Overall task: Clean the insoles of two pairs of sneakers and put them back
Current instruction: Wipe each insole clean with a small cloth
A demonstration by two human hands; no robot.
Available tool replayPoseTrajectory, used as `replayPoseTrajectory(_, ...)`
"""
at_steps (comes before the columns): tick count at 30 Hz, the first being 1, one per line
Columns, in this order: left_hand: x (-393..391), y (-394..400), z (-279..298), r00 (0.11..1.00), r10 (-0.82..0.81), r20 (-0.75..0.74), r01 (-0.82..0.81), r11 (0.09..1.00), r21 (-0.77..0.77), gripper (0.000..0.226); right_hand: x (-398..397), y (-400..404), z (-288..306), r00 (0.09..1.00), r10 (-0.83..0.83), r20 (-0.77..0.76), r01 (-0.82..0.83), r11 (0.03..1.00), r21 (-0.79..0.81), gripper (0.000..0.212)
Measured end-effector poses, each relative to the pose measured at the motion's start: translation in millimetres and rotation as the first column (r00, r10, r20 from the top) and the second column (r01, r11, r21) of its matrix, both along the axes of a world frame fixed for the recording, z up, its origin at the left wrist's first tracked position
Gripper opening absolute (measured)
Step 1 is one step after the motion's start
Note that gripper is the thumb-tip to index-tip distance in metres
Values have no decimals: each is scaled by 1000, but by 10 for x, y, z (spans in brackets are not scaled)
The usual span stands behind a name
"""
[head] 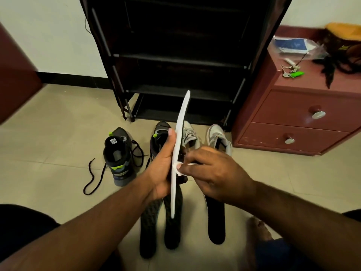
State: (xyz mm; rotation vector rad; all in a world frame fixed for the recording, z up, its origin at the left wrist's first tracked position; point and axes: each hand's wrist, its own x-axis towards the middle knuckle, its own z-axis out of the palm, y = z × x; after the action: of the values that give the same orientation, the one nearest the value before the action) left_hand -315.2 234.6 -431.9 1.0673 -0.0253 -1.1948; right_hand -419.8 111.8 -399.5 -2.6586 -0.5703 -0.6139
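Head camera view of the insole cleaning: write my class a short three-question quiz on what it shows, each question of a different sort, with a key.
1. True or false: the left hand grips the white insole edge-on, above the floor.
2. Multiple choice: what does the right hand pinch against that insole? A) a brush B) a small white wipe C) a shoelace
3. Short answer: how many dark insoles lie on the floor below the hands?

Key
1. True.
2. B.
3. Three: two side by side, one further right.
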Motion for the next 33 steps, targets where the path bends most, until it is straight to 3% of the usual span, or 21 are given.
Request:
replayPoseTrajectory(2,-23,-13,-36,999,-39,1,39,999,12,78,34,-41,15,1000,13,1,-13,1000,-17,23)
replayPoseTrajectory(4,-52,-16,-38,999,-40,8,40,999,7,62,84,-110,83,1000,-19,21,19,1000,-8,23)
replayPoseTrajectory(8,10,38,28,999,-19,-44,9,975,-221,36,112,-240,175,983,-165,77,151,975,162,21)
replayPoseTrajectory(12,216,124,-17,989,-108,101,133,945,-299,93,6,-182,171,996,-68,52,53,967,251,20)
replayPoseTrajectory(14,235,131,-32,984,-135,118,164,943,-290,104,4,-229,216,995,-76,59,55,951,304,22)
replayPoseTrajectory(20,163,113,98,977,-189,96,205,957,-206,86,80,-386,266,953,-297,56,224,818,530,30)
replayPoseTrajectory(23,181,110,124,968,-223,114,238,962,-136,79,50,-334,197,980,-190,59,143,879,455,28)
replayPoseTrajectory(26,161,70,94,985,-133,105,151,973,-176,78,35,-216,96,998,-53,38,37,940,340,22)
replayPoseTrajectory(29,126,53,60,989,-93,118,115,973,-202,79,106,-307,146,981,-192,20,158,854,497,26)
replayPoseTrajectory(31,117,73,29,984,-122,130,146,970,-194,71,163,-422,222,945,-328,-8,265,749,607,26)
replayPoseTrajectory(33,123,90,12,975,-163,150,188,968,-166,60,174,-464,237,929,-371,-16,295,713,636,27)
